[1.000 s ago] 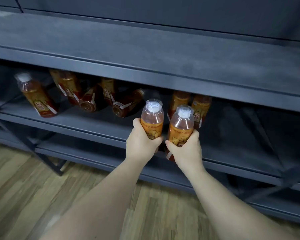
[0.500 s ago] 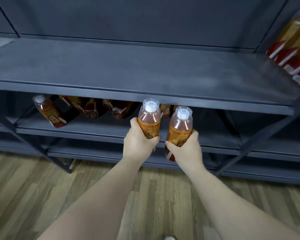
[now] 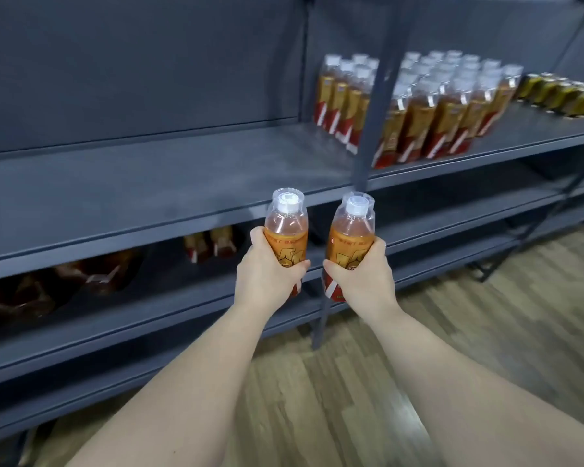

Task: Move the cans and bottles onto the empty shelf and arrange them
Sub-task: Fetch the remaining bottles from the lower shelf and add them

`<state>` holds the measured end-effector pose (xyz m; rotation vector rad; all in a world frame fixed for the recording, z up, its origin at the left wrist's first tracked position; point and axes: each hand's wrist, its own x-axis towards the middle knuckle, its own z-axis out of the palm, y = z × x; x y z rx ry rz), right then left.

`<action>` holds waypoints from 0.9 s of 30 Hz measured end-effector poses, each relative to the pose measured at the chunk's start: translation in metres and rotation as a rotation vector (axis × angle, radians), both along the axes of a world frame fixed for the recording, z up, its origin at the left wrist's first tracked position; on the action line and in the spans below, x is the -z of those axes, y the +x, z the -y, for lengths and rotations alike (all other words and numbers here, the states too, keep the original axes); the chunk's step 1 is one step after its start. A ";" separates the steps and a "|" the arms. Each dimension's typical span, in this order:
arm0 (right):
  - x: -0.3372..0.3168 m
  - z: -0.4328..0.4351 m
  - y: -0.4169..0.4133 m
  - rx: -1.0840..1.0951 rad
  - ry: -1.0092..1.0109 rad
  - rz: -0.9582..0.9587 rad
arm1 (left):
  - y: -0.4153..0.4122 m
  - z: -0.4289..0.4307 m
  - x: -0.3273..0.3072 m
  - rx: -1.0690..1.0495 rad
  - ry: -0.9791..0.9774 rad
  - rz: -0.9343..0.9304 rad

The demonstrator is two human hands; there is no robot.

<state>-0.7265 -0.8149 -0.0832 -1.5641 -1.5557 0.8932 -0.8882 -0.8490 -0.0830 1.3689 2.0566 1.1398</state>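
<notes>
Bottles: two orange-label drink bottles, one per hand, both upright, held in the air in front of the rack. The left bottle is clenched in the left hand, fingers and thumb curled round the label. The right bottle is gripped the same way by the right hand. The two are near each other, not touching. Each has a clear overcap over a white lid. In this view both caps overlap the front edge of the upper board.

Surface: empty shelf in the left bay, a dark grey board with a matching grey back panel behind it. The same level runs on into the right bay. There a block of stocked bottles stands upright in tight rows. A row of gold cans sits further right, apart from the block. The floor is wood-look plank.

Around: the lower shelf under the empty board carries a standing pair of bottles just left of the left hand. Tipped bottles lie further left in shadow, too blurred to count.

In the way: a grey upright post between the two bays runs from the top of the view down to the floor. It crosses in front of the stocked block and passes behind the right bottle.
</notes>
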 end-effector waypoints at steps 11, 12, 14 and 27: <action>-0.011 -0.077 0.193 0.264 0.052 -0.012 | 0.190 -0.106 -0.024 0.274 -0.008 -0.042; -0.012 -0.084 0.212 0.273 0.055 -0.013 | 0.206 -0.116 -0.026 0.286 -0.016 -0.035; -0.015 -0.099 0.248 0.284 0.059 -0.009 | 0.240 -0.136 -0.031 0.299 -0.022 -0.029; -0.032 -0.207 0.400 0.363 0.078 -0.015 | 0.400 -0.258 -0.050 0.352 0.033 -0.020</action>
